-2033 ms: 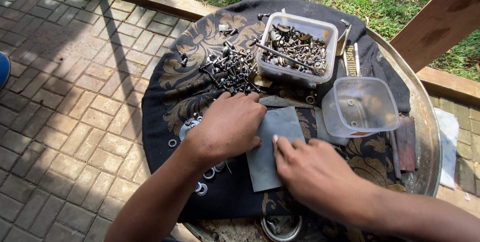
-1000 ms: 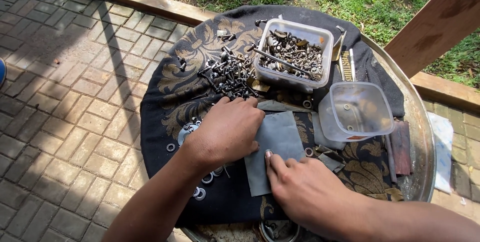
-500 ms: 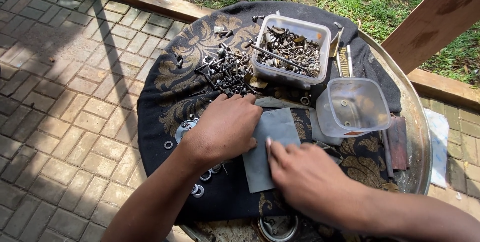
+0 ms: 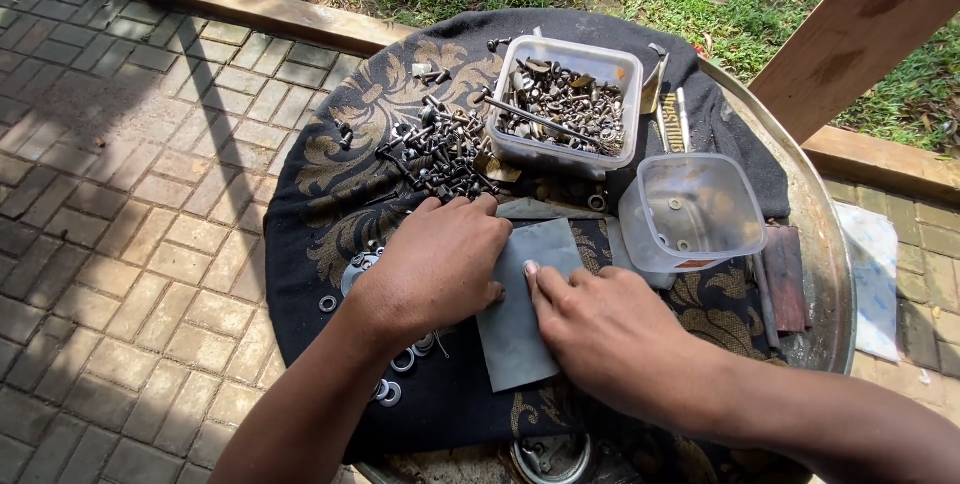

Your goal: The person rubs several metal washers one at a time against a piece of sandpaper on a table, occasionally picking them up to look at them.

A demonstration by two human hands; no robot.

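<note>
Setting: outdoor brick paving (image 4: pixel 110 194) beside grass, with a round metal desk (image 4: pixel 825 274) under a dark patterned cloth (image 4: pixel 330 174).
Left hand (image 4: pixel 435 264): palm down, fingers together, pressing flat on the left edge of a grey sheet of sandpaper (image 4: pixel 520 314); not clamped on anything.
Right hand (image 4: pixel 610 329): flat on the sheet's right side, fingertips on it.
Sandpaper: at the cloth's middle, between both hands.
Near: washers (image 4: pixel 395 379) under the left wrist.
Farther: loose bolt pile (image 4: pixel 440 149), tub of hardware (image 4: pixel 565 104), clear tub (image 4: pixel 690 209).
</note>
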